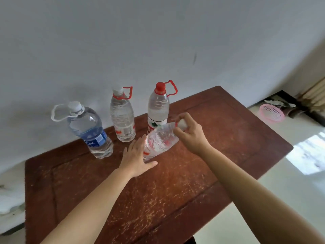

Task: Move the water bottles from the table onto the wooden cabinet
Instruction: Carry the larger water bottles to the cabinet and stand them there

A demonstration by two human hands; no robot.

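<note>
Three water bottles stand along the back of the wooden cabinet top: a blue-labelled bottle with a white cap and white handle at left, a clear bottle with a white cap and red handle in the middle, and a red-capped bottle at right. A fourth clear bottle with a white cap leans tilted in front of them. My right hand grips its neck and cap. My left hand lies flat against its lower side, fingers straight.
A grey wall rises right behind the bottles. The cabinet's right edge drops to a pale tiled floor. A pink plastic basket lies on the floor at far right beside dark clutter. White objects sit at the left edge.
</note>
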